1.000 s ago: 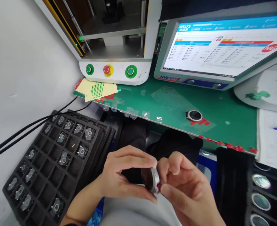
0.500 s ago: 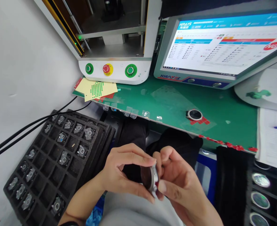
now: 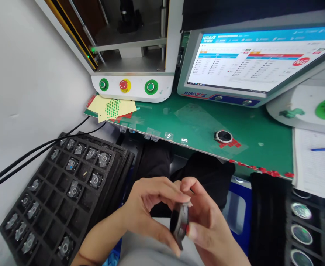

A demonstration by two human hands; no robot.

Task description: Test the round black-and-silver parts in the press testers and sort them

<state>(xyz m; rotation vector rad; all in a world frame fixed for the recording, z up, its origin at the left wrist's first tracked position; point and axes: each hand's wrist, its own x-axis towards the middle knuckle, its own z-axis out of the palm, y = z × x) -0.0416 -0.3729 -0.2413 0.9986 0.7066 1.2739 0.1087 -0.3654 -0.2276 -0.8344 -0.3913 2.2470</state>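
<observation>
A round, dark-faced watch case [image 3: 179,223] is held on edge over my lap. My left hand [image 3: 148,207] grips its rim between the fingers above and the thumb below. On the other side, my right hand [image 3: 210,221] has its thumb against the case edge, where a small red piece shows, and its fingers curl behind. Those right fingertips are partly hidden. Another watch case [image 3: 223,136], with a black face and silver rim, lies on the green bench mat [image 3: 176,116] beside a patch of red stickers [image 3: 230,143].
At left, a black foam tray [image 3: 51,201] holds several watch parts. Round silver-rimmed pieces [image 3: 302,234] sit in a tray at lower right. Behind stand a press machine [image 3: 133,88] and a monitor [image 3: 234,62] showing NG. Yellow sticker sheets [image 3: 96,107] and black cables [image 3: 37,149] lie left.
The watch case has turned, so its side looks darker now and its rim faces me differently. Both hands still hold it. The whole view has shifted slightly.
</observation>
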